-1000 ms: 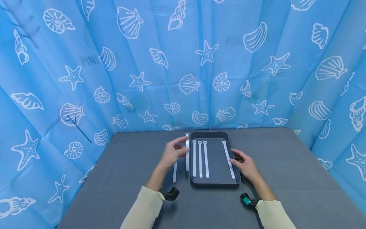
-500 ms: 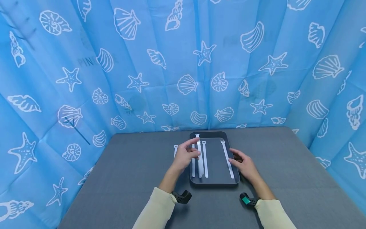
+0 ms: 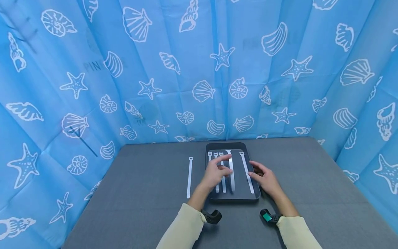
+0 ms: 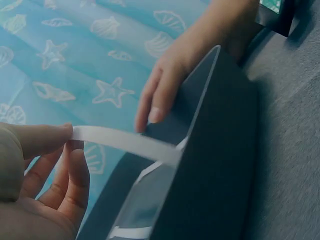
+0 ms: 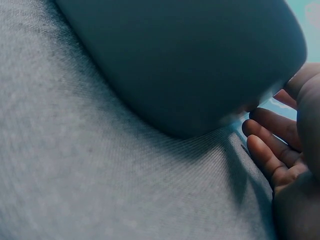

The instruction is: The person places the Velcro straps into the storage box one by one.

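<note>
My left hand (image 3: 214, 175) pinches a white cable strap (image 3: 232, 180) between thumb and fingertips, over the dark grey tray (image 3: 234, 199). In the left wrist view the held strap (image 4: 125, 142) bows outward from the fingertips, and its far part passes behind the tray's wall. Several more white straps lie lengthwise in the tray, grouped at its left side and partly covered by my left hand; one strap (image 3: 247, 173) lies by the right wall. My right hand (image 3: 268, 180) holds the tray's right rim, thumb over the edge and fingers (image 5: 267, 150) along the outside.
One more white strap (image 3: 189, 178) lies on the grey cloth-covered table (image 3: 143, 183), left of the tray. A blue curtain (image 3: 174, 114) with white shell and starfish prints hangs behind the table. Both wrists wear black bands (image 3: 212, 217).
My left hand has carried the strap rightward from beside the tray to over its middle. The strap on the table has come into full view. My right hand stays on the rim.
</note>
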Demonstrator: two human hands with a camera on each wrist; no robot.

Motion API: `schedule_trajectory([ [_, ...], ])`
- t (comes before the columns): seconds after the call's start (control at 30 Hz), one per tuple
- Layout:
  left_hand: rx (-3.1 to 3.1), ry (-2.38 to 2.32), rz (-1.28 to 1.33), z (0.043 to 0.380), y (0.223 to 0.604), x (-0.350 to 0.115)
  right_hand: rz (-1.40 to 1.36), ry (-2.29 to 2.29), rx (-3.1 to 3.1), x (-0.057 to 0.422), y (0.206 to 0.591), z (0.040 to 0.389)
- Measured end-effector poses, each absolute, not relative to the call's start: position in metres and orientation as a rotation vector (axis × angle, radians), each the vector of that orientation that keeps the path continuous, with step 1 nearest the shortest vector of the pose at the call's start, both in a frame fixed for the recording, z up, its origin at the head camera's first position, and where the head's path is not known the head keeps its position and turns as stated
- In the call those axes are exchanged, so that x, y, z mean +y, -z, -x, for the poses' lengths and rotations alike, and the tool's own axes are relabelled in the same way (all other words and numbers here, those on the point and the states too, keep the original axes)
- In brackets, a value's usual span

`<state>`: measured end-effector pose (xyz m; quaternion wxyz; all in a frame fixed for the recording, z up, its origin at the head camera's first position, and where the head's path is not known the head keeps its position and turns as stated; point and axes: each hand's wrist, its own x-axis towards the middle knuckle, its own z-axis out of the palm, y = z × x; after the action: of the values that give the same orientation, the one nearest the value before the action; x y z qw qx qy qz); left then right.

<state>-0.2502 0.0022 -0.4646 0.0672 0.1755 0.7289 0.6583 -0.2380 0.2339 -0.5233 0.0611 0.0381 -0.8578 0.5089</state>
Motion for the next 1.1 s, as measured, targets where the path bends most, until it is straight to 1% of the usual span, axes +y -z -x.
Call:
schedule_trajectory([
  [0.4,2.219,-1.917,-0.371,0.258,0.477,0.035,-0.120,-1.547,-2.593,0.234,0.522,0.237],
  [0.7,2.280,-1.889,-0.277,0.264,0.489,0.042,-0.134,-1.564,-2.581,0.233,0.522,0.237],
  [1.1,2.377,-1.761,-0.247,0.270,0.492,0.049,-0.126,-1.571,-2.565,0.233,0.522,0.237],
])
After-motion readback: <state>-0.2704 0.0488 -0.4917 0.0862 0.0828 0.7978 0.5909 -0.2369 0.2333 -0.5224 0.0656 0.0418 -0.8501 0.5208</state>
